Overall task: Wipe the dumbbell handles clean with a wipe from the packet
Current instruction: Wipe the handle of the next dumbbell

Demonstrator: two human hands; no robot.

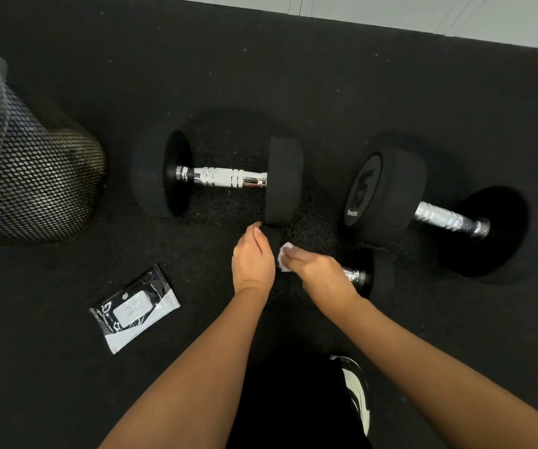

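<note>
A small black dumbbell (378, 273) lies on the floor under my hands; only a bit of its chrome handle and its right head show. My left hand (253, 259) curls over its left head. My right hand (321, 270) grips a white wipe (284, 258) against the handle. A larger dumbbell (220, 177) with a chrome handle lies just beyond my hands. Another large dumbbell (436, 217) lies to the right, angled. The black and white wipe packet (135, 307) lies on the floor to the left of my left forearm.
A black mesh bin (37, 186) lined with a clear bag stands at the far left. The floor (293, 85) is black rubber matting, with a white wall base at the top. My black and white shoe (356, 390) shows at the bottom.
</note>
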